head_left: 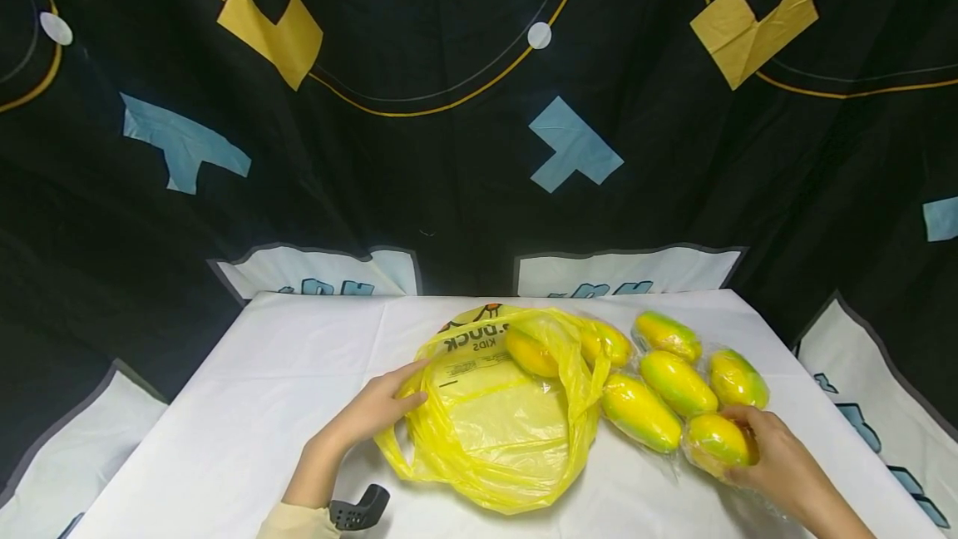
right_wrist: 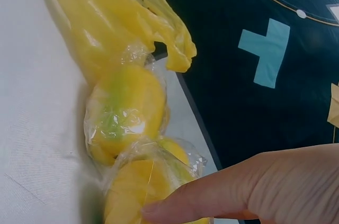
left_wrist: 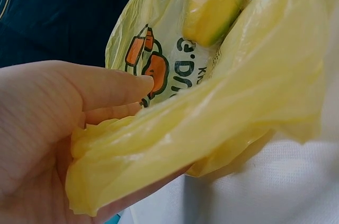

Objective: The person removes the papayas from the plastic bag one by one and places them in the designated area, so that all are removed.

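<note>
A yellow plastic carrier bag point(head_left: 509, 431) with printed lettering lies on its side, its mouth spread toward me. My left hand point(head_left: 385, 402) holds its left rim; in the left wrist view, the thumb point(left_wrist: 114, 86) lies on one side and fingers pass behind the plastic. Inside the bag shows a yellow-green mango point(left_wrist: 212, 7). To the right, my right hand point(head_left: 774, 456) grips a mango point(head_left: 717, 439) wrapped in clear film, the nearest of a cluster. The right wrist view shows the thumb pressing this wrapped mango point(right_wrist: 137, 189); the other fingers are mostly hidden.
Several more wrapped mangoes, including one beside the bag point(head_left: 639, 412) and one at the back point(head_left: 666, 335), lie close together. Another mango point(head_left: 609, 345) sits against the bag's right rim. A white cloth covers the table point(head_left: 299, 356); a dark patterned curtain point(head_left: 427, 190) hangs behind.
</note>
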`<move>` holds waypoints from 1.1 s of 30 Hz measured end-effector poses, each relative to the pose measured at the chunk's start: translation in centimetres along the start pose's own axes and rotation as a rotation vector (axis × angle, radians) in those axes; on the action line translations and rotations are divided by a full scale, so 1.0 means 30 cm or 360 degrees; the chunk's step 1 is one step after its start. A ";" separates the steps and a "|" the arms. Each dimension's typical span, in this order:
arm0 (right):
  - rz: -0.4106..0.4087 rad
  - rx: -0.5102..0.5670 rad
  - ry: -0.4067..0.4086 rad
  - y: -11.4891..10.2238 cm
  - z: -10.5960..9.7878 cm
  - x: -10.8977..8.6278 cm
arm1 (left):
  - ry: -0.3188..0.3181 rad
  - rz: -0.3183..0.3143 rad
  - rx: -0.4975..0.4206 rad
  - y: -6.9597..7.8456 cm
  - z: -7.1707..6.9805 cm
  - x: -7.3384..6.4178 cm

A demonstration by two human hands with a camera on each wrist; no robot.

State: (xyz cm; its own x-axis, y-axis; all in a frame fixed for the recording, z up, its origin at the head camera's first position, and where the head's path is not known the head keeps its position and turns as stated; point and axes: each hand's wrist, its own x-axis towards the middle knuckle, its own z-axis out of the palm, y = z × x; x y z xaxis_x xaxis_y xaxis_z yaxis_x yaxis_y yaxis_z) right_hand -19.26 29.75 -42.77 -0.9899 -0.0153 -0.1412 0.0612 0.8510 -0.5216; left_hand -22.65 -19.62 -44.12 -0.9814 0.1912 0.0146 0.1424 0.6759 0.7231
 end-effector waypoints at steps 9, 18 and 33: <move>0.0007 -0.0025 -0.0018 0.013 0.011 0.004 | 0.0001 0.0004 -0.0009 0.004 -0.002 0.001; 0.0035 -0.0020 -0.0020 0.025 0.015 0.015 | -0.0007 0.0012 -0.0015 0.014 -0.005 -0.002; 0.0072 -0.0015 -0.0057 0.015 0.010 0.011 | -0.0006 0.0009 -0.0027 0.017 -0.010 -0.014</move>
State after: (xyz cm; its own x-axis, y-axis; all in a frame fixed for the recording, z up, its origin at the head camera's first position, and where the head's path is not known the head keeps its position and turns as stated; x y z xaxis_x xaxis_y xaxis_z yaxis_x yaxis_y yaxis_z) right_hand -19.52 29.97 -43.31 -0.9809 0.0043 -0.1946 0.1041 0.8563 -0.5059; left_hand -22.20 -19.59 -43.55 -0.9801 0.1978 0.0165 0.1460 0.6624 0.7348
